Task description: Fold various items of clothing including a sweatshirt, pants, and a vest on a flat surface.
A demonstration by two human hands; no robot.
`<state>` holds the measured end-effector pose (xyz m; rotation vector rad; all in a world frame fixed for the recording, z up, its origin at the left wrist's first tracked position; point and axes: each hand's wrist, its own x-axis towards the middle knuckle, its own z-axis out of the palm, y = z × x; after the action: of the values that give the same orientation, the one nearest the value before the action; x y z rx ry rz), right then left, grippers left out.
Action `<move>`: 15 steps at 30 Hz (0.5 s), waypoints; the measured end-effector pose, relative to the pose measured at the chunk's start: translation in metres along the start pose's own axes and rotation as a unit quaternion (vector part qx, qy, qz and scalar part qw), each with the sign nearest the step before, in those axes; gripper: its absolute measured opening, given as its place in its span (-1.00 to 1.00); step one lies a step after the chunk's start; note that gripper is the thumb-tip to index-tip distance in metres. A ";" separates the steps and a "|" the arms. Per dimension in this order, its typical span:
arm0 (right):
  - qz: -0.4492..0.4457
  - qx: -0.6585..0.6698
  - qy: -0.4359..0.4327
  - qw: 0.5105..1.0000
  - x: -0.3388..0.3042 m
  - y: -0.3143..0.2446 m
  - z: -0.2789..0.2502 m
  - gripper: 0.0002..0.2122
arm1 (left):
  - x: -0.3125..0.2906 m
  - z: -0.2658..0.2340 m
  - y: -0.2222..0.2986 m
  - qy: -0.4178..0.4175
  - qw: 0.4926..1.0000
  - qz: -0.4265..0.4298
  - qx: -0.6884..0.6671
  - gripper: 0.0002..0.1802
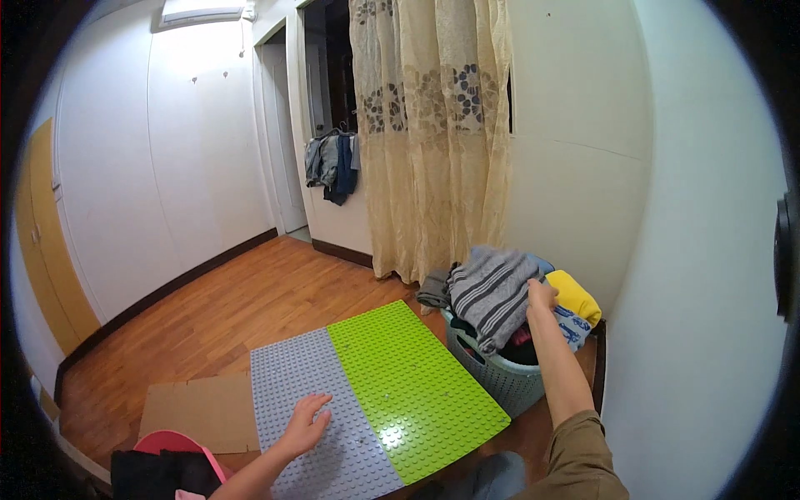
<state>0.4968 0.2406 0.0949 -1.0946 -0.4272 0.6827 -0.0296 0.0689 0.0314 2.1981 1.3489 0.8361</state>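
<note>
My right hand (542, 297) is closed on the edge of a grey knit garment with dark and white stripes (493, 287), which is bunched over the top of a laundry basket. The basket (498, 382) is pale green with perforated sides and is heaped with clothes. A yellow cloth (573, 297) and a blue-and-white patterned cloth (573, 328) lie beside my right wrist. Above the grey half of a studded board (296, 367), my left hand (307, 427) is open, thumb and fingers apart, holding nothing.
The board's green half (408, 375) reaches to the basket. At lower left are a cardboard sheet (200, 408) and a pink tub (179, 439) with dark clothes. Beyond the basket hangs a beige curtain (433, 167); clothes on hangers (333, 162) are left of it. A wall stands close on the right.
</note>
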 end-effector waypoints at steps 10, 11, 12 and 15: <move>-0.393 -0.624 -0.102 0.667 -0.030 -0.017 0.075 -0.50 | -0.032 0.039 -0.008 -0.077 0.972 0.036 0.218 -0.48; -0.282 -0.695 -0.199 0.631 -0.030 -0.001 0.060 -0.50 | -0.036 0.039 -0.006 -0.068 0.966 0.038 0.247 -0.45; -0.292 -0.654 -0.208 0.666 0.017 0.038 0.023 -0.47 | -0.031 0.046 -0.004 -0.068 0.968 0.047 0.239 -0.44; -0.280 -0.667 -0.186 0.665 0.037 0.052 0.009 -0.47 | -0.026 0.058 -0.010 -0.066 0.965 0.031 0.251 -0.43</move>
<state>0.5026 0.2869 0.0505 -2.0380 -1.7268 -0.1247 -0.0053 0.0471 -0.0240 2.6303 1.5599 0.3789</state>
